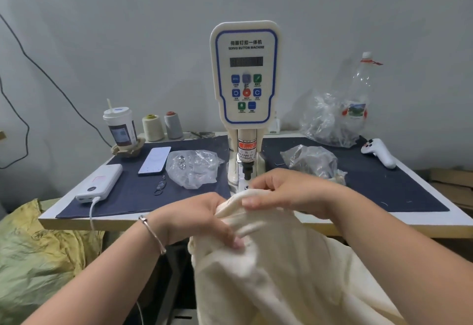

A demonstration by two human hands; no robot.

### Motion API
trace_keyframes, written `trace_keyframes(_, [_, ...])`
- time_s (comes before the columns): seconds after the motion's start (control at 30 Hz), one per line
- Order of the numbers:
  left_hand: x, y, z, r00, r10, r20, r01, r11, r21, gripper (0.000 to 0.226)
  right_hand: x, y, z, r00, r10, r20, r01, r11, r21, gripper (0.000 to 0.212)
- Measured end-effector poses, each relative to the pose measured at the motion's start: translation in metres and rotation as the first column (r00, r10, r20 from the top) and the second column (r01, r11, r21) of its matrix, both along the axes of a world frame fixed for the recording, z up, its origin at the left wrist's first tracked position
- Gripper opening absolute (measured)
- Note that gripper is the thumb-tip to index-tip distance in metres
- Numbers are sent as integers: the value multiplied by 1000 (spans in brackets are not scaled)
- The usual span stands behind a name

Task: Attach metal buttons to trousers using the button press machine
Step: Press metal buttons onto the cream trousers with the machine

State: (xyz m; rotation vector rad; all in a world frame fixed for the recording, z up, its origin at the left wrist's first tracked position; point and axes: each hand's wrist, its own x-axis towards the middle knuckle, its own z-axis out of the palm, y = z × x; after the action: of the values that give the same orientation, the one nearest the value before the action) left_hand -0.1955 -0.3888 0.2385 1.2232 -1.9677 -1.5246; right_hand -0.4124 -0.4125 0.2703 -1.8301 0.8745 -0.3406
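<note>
I have the cream trousers (281,273) bunched up in front of me, most of the cloth hanging off the near edge of the table (76,221) into my lap, and only the waistband lifted toward the button press machine (245,73). My left hand (199,219) grips the fabric just below the band, fingers curled into the cloth, so that the weight of the legs does not drag the band away from the press. My right hand (286,191) pinches the folded waistband edge between thumb and fingertips, holding it flat and taut just in front of the punch (247,171), because I judge the band must go in level under the head for a button to seat squarely. The band is near the die but not yet under it, so I take this to be the lining-up step, with no button visibly set on this pair. I keep my fingers on the near side of the band, away from the punch; the warning label (247,152) on the column is about exactly that. The clear bag (192,167) to the left of the machine holds shiny metal pieces, probably the buttons, within easy reach of my left hand. A second bag (312,162) lies to the right.
</note>
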Motion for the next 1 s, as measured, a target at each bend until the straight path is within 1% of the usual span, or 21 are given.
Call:
trace_keyframes(0.1, [8, 0, -7, 985, -40, -166, 67, 985, 158, 16, -15, -4, 4, 969, 115, -217, -119, 993, -8, 40])
trace_keyframes(0.17, [11, -1, -14, 973, -28, -228, 82, 970, 230, 23, -17, -11, 2, 959, 92, -268, -104, 994, -33, 38])
trace_keyframes(0.2, [13, -3, -18, 967, -7, -255, 74, 965, 253, 30, -17, -16, 0, 968, 55, -246, -67, 997, -41, 37])
trace_keyframes(0.27, [19, -6, -27, 949, 60, -309, 33, 957, 289, 41, -16, -26, -10, 988, -51, -144, 48, 998, -27, 36])
trace_keyframes(0.33, [26, -9, -36, 931, 122, -343, -10, 950, 311, 42, -16, -37, -27, 985, -170, -40, 170, 985, -11, 33])
trace_keyframes(0.37, [31, -11, -41, 923, 162, -349, -43, 945, 324, 42, -17, -45, -38, 973, -232, -10, 232, 972, -30, 28])
trace_keyframes(0.4, [35, -13, -46, 914, 212, -346, -90, 937, 336, 43, -19, -55, -50, 949, -315, 2, 314, 946, -83, 22])
trace_keyframes(0.43, [39, -15, -50, 906, 263, -333, -142, 928, 345, 47, -24, -65, -63, 904, -427, -9, 420, 893, -159, 18])
trace_keyframes(0.47, [43, -18, -55, 899, 307, -314, -191, 917, 350, 50, -33, -76, -75, 827, -561, -44, 534, 807, -253, 18])
trace_keyframes(0.5, [45, -20, -59, 892, 346, -291, -236, 905, 355, 51, -44, -85, -86, 717, -690, -94, 622, 696, -359, 20])
trace_keyframes(0.53, [47, -23, -64, 885, 384, -265, -278, 890, 362, 51, -57, -91, -95, 599, -791, -123, 672, 581, -459, 20])
trace_keyframes(0.57, [48, -25, -69, 876, 418, -242, -315, 874, 370, 51, -70, -96, -103, 507, -854, -120, 689, 485, -539, 20])
trace_keyframes(0.6, [48, -28, -72, 865, 449, -223, -348, 859, 377, 50, -81, -103, -109, 454, -886, -98, 687, 418, -594, 20])
trace_keyframes(0.63, [47, -32, -74, 855, 476, -208, -380, 846, 374, 48, -91, -110, -113, 430, -899, -82, 673, 379, -635, 21])
trace_keyframes(0.67, [45, -35, -75, 846, 497, -194, -411, 838, 359, 43, -98, -119, -114, 422, -902, -89, 643, 367, -672, 24])
trace_keyframes(0.7, [43, -39, -74, 839, 512, -183, -440, 837, 327, 39, -102, -128, -115, 427, -896, -124, 594, 382, -708, 27])
trace_keyframes(0.77, [41, -49, -72, 824, 542, -162, -503, 833, 229, 34, -105, -145, -112, 452, -861, -234, 486, 458, -744, 31])
trace_keyframes(0.8, [40, -54, -71, 814, 560, -153, -533, 826, 183, 31, -105, -152, -111, 463, -840, -284, 460, 501, -733, 32])
trace_keyframes(0.87, [41, -65, -72, 796, 590, -140, -580, 808, 108, 26, -103, -164, -110, 484, -795, -365, 459, 586, -668, 34])
trace_keyframes(0.97, [42, -78, -78, 792, 603, -95, -604, 796, 16, 30, -95, -176, -106, 440, -731, -523, 444, 682, -581, 24])
trace_keyframes(1.0, [42, -80, -81, 797, 599, -81, -600, 800, 12, 34, -92, -178, -105, 425, -724, -543, 431, 689, -582, 21])
